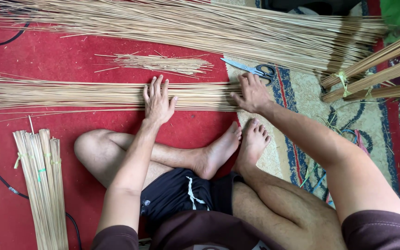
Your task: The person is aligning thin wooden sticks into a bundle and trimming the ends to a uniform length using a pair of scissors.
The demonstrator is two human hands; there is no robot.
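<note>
A long flat layer of thin pale sticks (pixel 70 95) lies across the red mat in front of my crossed legs. My left hand (pixel 157 102) rests palm down on it, fingers spread. My right hand (pixel 252 95) presses on the right end of the same layer, fingers together and flat. Neither hand grips anything. Black-handled scissors (pixel 255 69) lie just beyond my right hand.
A big loose heap of sticks (pixel 200 28) runs along the far side. A small loose pile (pixel 163 64) lies between. A tied bundle (pixel 42 185) sits at the near left, more tied bundles (pixel 371 74) at the right. A black cable (pixel 5 185) crosses the red mat (pixel 47 55).
</note>
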